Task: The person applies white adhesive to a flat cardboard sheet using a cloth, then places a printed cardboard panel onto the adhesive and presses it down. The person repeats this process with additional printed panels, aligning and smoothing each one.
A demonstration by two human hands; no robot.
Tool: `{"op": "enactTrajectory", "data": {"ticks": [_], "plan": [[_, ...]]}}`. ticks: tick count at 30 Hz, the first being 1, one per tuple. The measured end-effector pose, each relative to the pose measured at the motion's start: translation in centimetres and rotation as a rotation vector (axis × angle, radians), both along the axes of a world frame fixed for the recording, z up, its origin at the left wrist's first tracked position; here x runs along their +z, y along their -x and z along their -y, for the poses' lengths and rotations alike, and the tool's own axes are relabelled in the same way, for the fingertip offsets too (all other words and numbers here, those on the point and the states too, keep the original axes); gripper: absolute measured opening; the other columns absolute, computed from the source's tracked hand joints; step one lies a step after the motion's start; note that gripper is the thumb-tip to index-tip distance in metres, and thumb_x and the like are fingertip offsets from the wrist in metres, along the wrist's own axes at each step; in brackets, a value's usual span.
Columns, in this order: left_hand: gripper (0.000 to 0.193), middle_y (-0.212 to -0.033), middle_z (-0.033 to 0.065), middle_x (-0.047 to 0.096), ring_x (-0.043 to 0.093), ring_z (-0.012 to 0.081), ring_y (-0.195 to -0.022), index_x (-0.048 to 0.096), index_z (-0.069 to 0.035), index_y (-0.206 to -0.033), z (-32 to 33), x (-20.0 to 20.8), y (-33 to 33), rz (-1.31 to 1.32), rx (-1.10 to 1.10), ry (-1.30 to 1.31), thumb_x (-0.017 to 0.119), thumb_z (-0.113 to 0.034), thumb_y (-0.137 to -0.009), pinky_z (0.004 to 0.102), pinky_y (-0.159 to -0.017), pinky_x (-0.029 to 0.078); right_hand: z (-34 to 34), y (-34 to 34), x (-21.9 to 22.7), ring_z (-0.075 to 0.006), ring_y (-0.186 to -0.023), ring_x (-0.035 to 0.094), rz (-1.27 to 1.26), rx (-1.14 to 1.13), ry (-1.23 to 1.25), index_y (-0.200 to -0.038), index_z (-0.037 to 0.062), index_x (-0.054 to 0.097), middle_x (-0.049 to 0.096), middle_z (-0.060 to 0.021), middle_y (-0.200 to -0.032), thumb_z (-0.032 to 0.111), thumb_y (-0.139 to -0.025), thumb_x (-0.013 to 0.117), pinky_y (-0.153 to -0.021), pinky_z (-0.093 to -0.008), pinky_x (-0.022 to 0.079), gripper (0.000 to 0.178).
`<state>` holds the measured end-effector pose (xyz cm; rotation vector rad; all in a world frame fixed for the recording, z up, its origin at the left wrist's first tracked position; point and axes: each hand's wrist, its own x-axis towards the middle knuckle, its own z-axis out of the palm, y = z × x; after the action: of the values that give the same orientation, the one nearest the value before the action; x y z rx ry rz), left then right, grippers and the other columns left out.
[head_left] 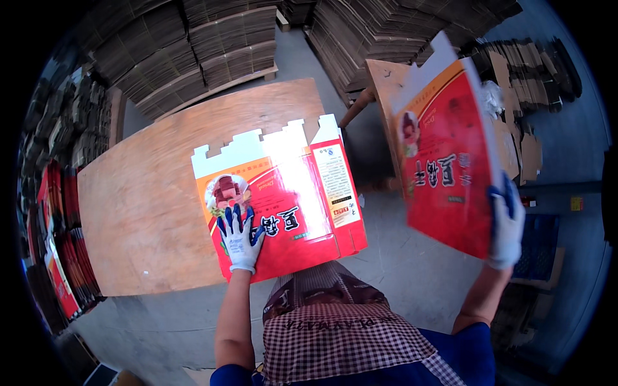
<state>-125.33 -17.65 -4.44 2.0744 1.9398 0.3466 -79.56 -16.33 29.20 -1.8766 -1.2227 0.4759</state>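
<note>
A flat printed carton point(293, 199), red and orange with white notched flaps along its far edge, lies at the near right of the wooden table. My left hand point(239, 241), in a white glove with blue fingertips, rests on its left part with the fingers spread. Off to the right, my right hand point(507, 225), gloved alike, grips a second flat carton point(444, 167) of the same print by its right edge. That one is held up and tilted, clear of the table. The right fingers are partly hidden along the board's edge.
The wooden table point(141, 212) reaches away to the left. A smaller wooden stand point(385, 87) is behind the raised carton. Bundled brown cardboard point(238, 38) stands on pallets at the back. Stacked red cartons point(71, 225) line the left side, over a grey floor point(386, 276).
</note>
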Motion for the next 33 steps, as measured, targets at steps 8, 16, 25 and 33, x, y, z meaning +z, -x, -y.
{"op": "enactTrajectory", "data": {"ticks": [8, 16, 25, 33], "plan": [[0.051, -0.154, 0.0135, 0.043, 0.032, 0.0340, -0.146, 0.052, -0.006, -0.142, 0.1, -2.9, 2.7, 0.536, 0.076, -0.119, 0.049, -0.032, -0.097, 0.0502, -0.123, 0.016, -0.4, 1.6, -6.8, -0.0176, -0.105, 0.062, -0.637, -0.045, 0.138, -0.138, -0.0056, 0.052, 0.064, -0.0120, -0.119, 0.013, -0.091, 0.066, -0.095, -0.0286, 0.049, 0.052], [0.048, -0.144, 0.0118, 0.052, 0.054, 0.0178, -0.126, 0.044, 0.004, -0.146, 0.3, -1.3, 7.0, 1.622, 0.617, 0.081, 0.055, -0.008, -0.100, 0.0302, -0.107, 0.043, 1.6, 10.8, -34.6, -0.0128, -0.115, 0.057, -0.906, 0.231, 0.237, -0.145, 0.0025, 0.049, 0.059, -0.0051, -0.135, -0.001, -0.096, 0.059, -0.102, -0.0282, 0.045, 0.051], [0.059, -0.153, 0.0214, 0.039, 0.033, 0.0458, -0.140, 0.053, -0.015, -0.142, -3.8, 1.0, -0.9, 0.057, 0.082, -0.142, 0.068, -0.032, -0.087, 0.0574, -0.117, 0.020, 1.6, 13.8, -32.3, -0.0182, -0.081, 0.070, -0.268, 0.125, 0.639, -0.138, 0.0103, 0.057, 0.073, -0.0125, -0.095, 0.018, -0.092, 0.068, -0.076, -0.0354, 0.054, 0.048], [0.075, -0.166, 0.0127, 0.018, 0.012, 0.0427, -0.151, 0.036, -0.027, -0.155, -7.3, 0.5, -11.0, -0.127, -0.118, 0.099, 0.053, -0.063, -0.091, 0.0674, -0.118, 0.001, -2.7, 7.1, -28.8, -0.0367, -0.101, 0.066, 0.321, 0.140, 0.452, -0.131, 0.0159, 0.062, 0.067, -0.0176, -0.116, 0.035, -0.089, 0.065, -0.092, -0.0445, 0.052, 0.046]]}}
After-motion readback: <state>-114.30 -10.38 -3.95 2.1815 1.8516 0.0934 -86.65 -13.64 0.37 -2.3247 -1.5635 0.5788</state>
